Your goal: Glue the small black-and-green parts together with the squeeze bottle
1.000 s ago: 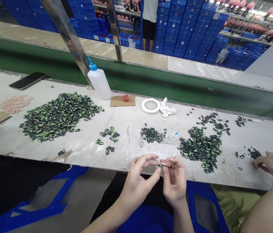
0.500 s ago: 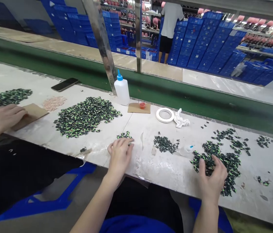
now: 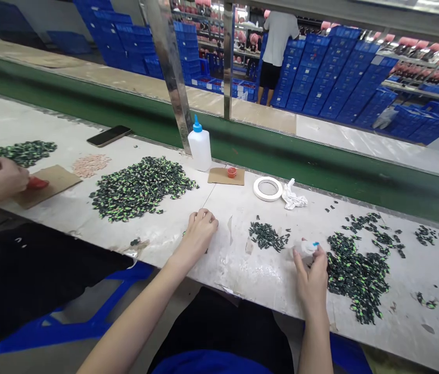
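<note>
My left hand [image 3: 199, 231] is down on the table with its fingers curled. It covers most of a small group of black-and-green pieces, and its fingertips are hidden. My right hand [image 3: 313, 270] closes thumb and fingers around a small clear bottle [image 3: 304, 248] with a blue tip, low over the table. Just right of that hand spreads a heap of black-and-green pieces [image 3: 359, 275]. Between my hands lies a smaller pile of dark, slim pieces [image 3: 268, 236].
A large black-and-green heap [image 3: 141, 187], white bottle [image 3: 200, 150], red cup [image 3: 231, 172] on cardboard, tape roll [image 3: 267, 188] and crumpled tissue [image 3: 294, 196] line the table. At left, a co-worker's hand [image 3: 1, 179] is near a red object [image 3: 38, 183] and cardboard.
My right hand has moved left from the black-and-green heap and taken hold of the small bottle. My left hand has come further over its small group of pieces.
</note>
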A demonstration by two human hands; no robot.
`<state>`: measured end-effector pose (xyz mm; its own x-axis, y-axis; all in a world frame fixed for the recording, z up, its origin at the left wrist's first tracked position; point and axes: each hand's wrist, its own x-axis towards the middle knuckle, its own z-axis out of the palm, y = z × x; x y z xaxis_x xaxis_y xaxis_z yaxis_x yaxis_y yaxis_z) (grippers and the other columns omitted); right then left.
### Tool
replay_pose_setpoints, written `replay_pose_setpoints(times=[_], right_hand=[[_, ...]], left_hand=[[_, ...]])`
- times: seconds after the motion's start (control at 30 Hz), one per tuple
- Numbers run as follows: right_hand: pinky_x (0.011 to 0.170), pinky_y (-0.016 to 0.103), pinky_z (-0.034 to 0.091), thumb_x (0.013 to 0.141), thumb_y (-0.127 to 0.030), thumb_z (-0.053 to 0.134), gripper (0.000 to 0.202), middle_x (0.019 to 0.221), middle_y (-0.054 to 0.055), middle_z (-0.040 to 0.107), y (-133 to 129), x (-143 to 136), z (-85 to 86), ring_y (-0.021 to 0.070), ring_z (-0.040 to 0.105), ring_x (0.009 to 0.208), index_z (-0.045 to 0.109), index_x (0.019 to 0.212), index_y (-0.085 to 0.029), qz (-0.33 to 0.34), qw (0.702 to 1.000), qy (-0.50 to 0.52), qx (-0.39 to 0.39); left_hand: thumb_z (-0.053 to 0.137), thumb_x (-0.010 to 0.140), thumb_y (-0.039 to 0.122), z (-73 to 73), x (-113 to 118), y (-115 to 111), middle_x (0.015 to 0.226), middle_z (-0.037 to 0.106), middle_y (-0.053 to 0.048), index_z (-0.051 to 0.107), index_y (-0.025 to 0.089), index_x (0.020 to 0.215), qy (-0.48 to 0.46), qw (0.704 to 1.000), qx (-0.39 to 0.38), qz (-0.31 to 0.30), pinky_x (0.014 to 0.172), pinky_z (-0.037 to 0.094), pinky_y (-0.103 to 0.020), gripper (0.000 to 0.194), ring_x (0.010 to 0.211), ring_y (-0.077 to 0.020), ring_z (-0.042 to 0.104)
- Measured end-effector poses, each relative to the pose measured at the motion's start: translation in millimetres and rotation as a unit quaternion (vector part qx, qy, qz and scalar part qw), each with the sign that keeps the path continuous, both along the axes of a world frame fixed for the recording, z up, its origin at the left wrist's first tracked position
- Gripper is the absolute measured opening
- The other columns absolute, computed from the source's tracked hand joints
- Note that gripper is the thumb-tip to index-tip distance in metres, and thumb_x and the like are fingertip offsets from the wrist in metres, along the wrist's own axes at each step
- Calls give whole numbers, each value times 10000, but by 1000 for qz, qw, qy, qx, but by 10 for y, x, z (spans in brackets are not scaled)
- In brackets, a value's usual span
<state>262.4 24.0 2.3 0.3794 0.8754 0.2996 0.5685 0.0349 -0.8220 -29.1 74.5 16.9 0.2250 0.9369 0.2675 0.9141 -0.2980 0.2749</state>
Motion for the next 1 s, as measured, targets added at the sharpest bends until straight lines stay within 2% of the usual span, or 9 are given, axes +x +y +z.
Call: replay_pose_setpoints(times=[0.1,0.17,0.27,0.37,0.47,0.6,0.7,0.87,1.0], right_hand=[[825,419,472,730,-487,695,410,985,114,690,-87,-76,54,263,636,958,454,928,-220,18,985,170,-1],[739,373,491,680,-445,745,406,843,56,698,-146,-126,74,225,655,799,470,876,-219,15,970,240,25],[588,297,457,638,-424,759,366,671,-10,634,-213,-170,73,163,588,609,536,825,-202,-5,939,340,57],[479,248,381,625,-437,730,332,651,-12,600,-243,-177,45,140,538,557,572,788,-195,-44,894,439,78],[420,228,313,645,-474,696,322,644,-16,584,-252,-196,23,115,478,493,563,751,-200,-75,876,470,80],[416,239,327,700,-544,649,374,625,-11,578,-282,-294,20,115,464,473,567,737,-181,-60,901,428,32],[445,245,358,664,-522,711,385,590,-16,564,-314,-387,20,118,475,488,559,688,-169,-64,923,379,1],[454,241,344,680,-555,692,427,477,-53,470,-330,-511,35,105,420,452,503,592,-182,-47,958,283,-29],[461,247,355,687,-560,667,408,506,-35,508,-317,-563,58,121,442,475,533,619,-181,-39,969,239,-41]], left_hand=[[503,871,118,101,17,-3,855,691,-88,664,213,821,-81,996,-23,-2,831,386,-416,193,936,-270,531],[494,877,131,166,91,-75,869,703,-62,674,233,912,-154,987,-48,-15,812,408,-394,210,902,-247,553],[476,884,137,204,294,-252,871,711,-36,697,264,973,-274,957,-84,-51,815,441,-371,269,907,-225,582],[527,875,191,153,542,-426,872,729,-36,723,251,899,-389,912,-123,-37,829,471,-365,207,897,-215,627],[614,828,207,54,756,-556,889,741,-42,728,233,827,-448,875,-182,-22,847,482,-389,117,911,-226,659],[718,758,205,-65,896,-686,900,749,-40,726,258,739,-343,928,-134,51,964,336,-562,57,1152,-338,548],[762,728,231,-125,874,-744,968,735,-61,722,261,696,-273,955,-75,92,951,297,-592,60,1170,-377,490],[767,728,266,-200,747,-766,985,738,-61,742,286,849,-252,962,-78,74,966,284,-580,125,1154,-367,507],[685,800,262,-223,711,-774,928,761,-45,722,279,943,-302,947,-99,51,984,311,-530,149,1206,-317,534]])
